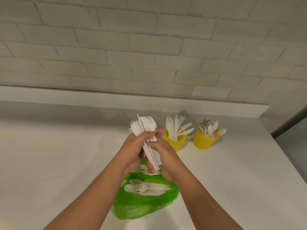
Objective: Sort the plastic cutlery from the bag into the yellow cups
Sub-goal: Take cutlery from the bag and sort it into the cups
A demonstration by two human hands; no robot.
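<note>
My left hand and my right hand both grip a thick bundle of white plastic forks, held upright above the table with the tines fanned at the top. Below my wrists lies a green plastic bag, open, with several white spoons and forks inside. Behind my right hand stands a yellow cup holding white knives. A second yellow cup to its right holds white spoons.
The white table runs back to a low ledge under a pale brick wall. The table's right edge slopes away beyond the spoon cup, with a darker floor past it.
</note>
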